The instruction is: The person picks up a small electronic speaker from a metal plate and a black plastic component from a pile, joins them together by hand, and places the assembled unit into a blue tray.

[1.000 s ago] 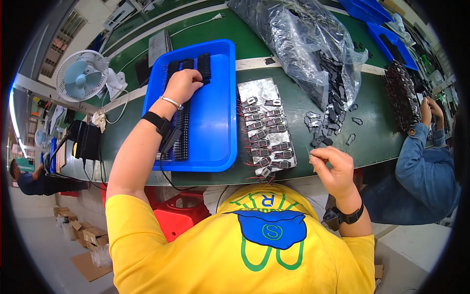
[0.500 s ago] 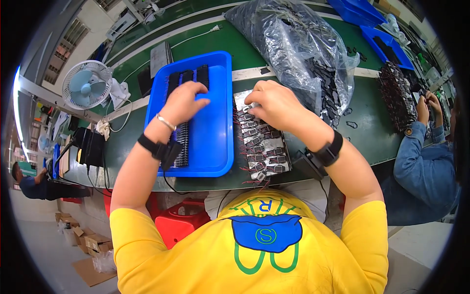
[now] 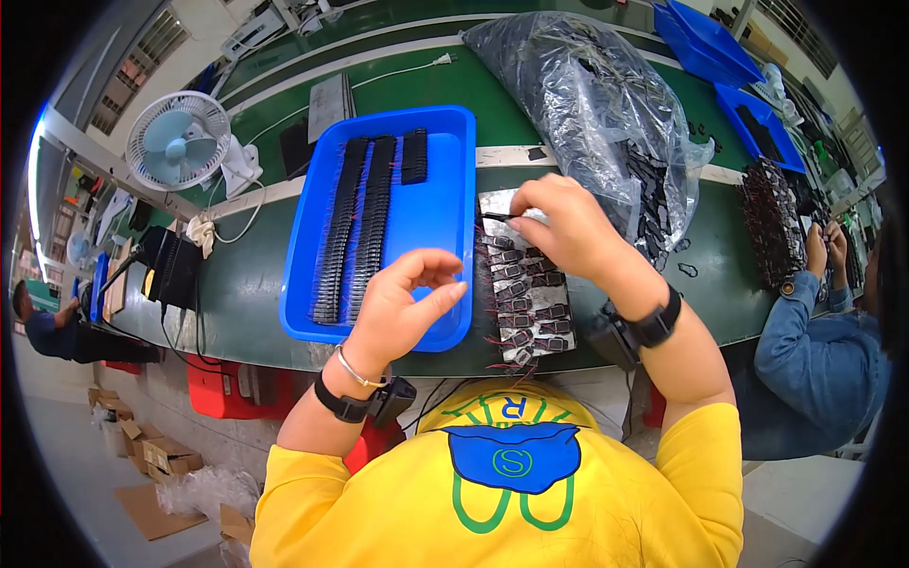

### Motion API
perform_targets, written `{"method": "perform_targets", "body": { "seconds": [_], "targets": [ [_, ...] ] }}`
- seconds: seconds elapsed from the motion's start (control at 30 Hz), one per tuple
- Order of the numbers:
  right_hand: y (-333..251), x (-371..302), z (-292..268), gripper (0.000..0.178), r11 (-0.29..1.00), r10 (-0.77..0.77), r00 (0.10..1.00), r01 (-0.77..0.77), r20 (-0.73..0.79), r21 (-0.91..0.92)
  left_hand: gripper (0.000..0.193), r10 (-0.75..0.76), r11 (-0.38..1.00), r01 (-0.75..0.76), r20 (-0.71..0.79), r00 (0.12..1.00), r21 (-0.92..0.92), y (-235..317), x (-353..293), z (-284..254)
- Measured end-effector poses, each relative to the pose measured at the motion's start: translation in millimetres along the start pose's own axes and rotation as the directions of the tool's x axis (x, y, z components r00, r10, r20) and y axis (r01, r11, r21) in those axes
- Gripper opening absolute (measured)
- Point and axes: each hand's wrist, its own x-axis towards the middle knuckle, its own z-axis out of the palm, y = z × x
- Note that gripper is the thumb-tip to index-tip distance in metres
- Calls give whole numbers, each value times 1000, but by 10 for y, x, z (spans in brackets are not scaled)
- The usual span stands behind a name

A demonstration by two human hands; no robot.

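My right hand (image 3: 566, 227) pinches a small dark part (image 3: 496, 217) between thumb and finger, over the far end of a silvery plate (image 3: 559, 343). On that plate lie rows of small black-rimmed rectangular parts (image 3: 514, 305) with thin red wires. My left hand (image 3: 407, 301) is over the near right portion of a blue tray (image 3: 461, 142), fingers curved, thumb apart, with nothing seen in it. Inside the tray stand two long columns of black parts (image 3: 377, 204) and a shorter column (image 3: 415, 156) at the far side.
Behind my right hand, a large clear bag (image 3: 587, 104) spills black frame-like parts (image 3: 653, 204). A white fan (image 3: 177, 142) and a black device (image 3: 173, 265) stand at left. At right, a person in a blue sleeve (image 3: 800, 327) handles parts beside another wired pile (image 3: 772, 213).
My left hand has come back from the tray's far end toward its near right side, uncovering the short column. My right hand has lifted slightly, and a dark part now shows in its fingertips.
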Motion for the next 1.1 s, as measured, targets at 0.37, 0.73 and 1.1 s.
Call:
{"method": "perform_targets", "body": {
  "seconds": [0.37,0.73,1.1],
  "targets": [
    [-550,-649,-87,23,778,247,955,-298,167,554,15,-197,898,242,158,968,-367,58,5,340],
    [-631,-877,18,31,995,-39,977,56,-208,80,15,-262,860,332,222,939,-387,127,2,518],
    [-628,-956,-1,31,986,77,974,-42,-215,163,14,324,941,-332,105,940,70,88,-48,562]
  ]
}}
